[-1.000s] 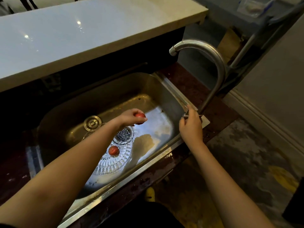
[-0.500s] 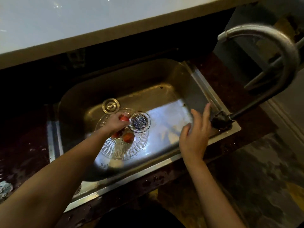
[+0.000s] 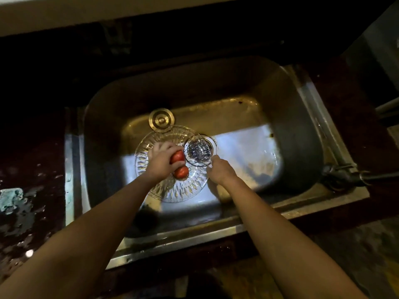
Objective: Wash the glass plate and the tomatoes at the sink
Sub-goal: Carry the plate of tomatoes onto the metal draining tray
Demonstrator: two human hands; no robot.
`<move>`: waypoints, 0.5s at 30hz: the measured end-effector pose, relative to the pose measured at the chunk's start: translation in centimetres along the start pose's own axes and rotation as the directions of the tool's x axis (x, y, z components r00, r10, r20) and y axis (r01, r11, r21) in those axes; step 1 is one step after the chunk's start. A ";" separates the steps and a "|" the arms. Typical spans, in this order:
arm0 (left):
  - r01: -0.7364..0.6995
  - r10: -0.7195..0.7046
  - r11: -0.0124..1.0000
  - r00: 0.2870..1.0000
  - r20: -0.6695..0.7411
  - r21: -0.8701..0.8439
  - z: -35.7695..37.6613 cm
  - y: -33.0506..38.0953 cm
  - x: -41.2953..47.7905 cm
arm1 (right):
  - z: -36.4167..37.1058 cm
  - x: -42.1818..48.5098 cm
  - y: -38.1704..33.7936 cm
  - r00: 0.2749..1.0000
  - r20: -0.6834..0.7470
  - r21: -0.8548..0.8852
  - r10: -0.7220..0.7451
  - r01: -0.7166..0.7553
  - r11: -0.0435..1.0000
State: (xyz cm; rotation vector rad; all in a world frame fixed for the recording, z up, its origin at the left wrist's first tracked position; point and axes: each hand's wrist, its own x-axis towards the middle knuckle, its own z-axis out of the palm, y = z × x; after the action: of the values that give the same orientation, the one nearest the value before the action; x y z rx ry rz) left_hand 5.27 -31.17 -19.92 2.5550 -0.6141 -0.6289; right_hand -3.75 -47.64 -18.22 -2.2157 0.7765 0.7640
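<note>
Down in the steel sink point(image 3: 216, 230), a cut-glass plate point(image 3: 172, 190) lies flat on the basin floor, its far edge overlapping the drain strainer point(image 3: 199, 149) and just beside a round metal cap point(image 3: 161, 120). The left hand point(image 3: 160, 162) hovers over the plate with its fingers point(image 3: 167, 147) curled round a red tomato point(image 3: 178, 156). A second tomato point(image 3: 181, 172) rests on the plate, touching the first. The right hand point(image 3: 220, 169) reaches the plate's right rim; whether it grips the rim cannot be told. A bluish cloth point(image 3: 10, 198) lies on the wet tabletop point(image 3: 32, 147).
</note>
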 end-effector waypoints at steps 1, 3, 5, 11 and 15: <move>-0.016 0.016 1.000 1.000 -0.017 0.020 0.3 -0.1 0.1 | 0.5 0.7 0.0 1.000 0.007 0.023 0.022 -0.022 1.000; -0.050 0.053 0.997 0.997 -0.049 0.050 1.0 -0.2 0.3 | 0.9 2.0 -0.4 0.997 -0.036 0.083 0.068 -0.065 0.994; -0.085 0.089 0.994 0.995 -0.044 0.071 1.7 -0.4 0.6 | 1.0 3.2 -0.8 0.990 -0.085 0.141 0.117 -0.104 0.985; -0.150 0.159 0.974 0.986 -0.043 0.172 3.6 -1.1 1.0 | 2.2 4.8 -1.0 0.979 -0.120 0.194 0.164 -0.139 0.971; -0.131 0.170 0.957 0.976 -0.134 0.260 4.5 -1.0 0.7 | 2.7 5.3 -0.5 0.978 -0.146 0.255 0.147 -0.107 0.961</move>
State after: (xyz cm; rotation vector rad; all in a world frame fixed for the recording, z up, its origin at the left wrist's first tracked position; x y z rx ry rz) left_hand 3.80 -32.09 -24.22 2.7209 -0.8724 -0.3131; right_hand -0.78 -47.02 -23.34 -2.0350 1.0452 0.5173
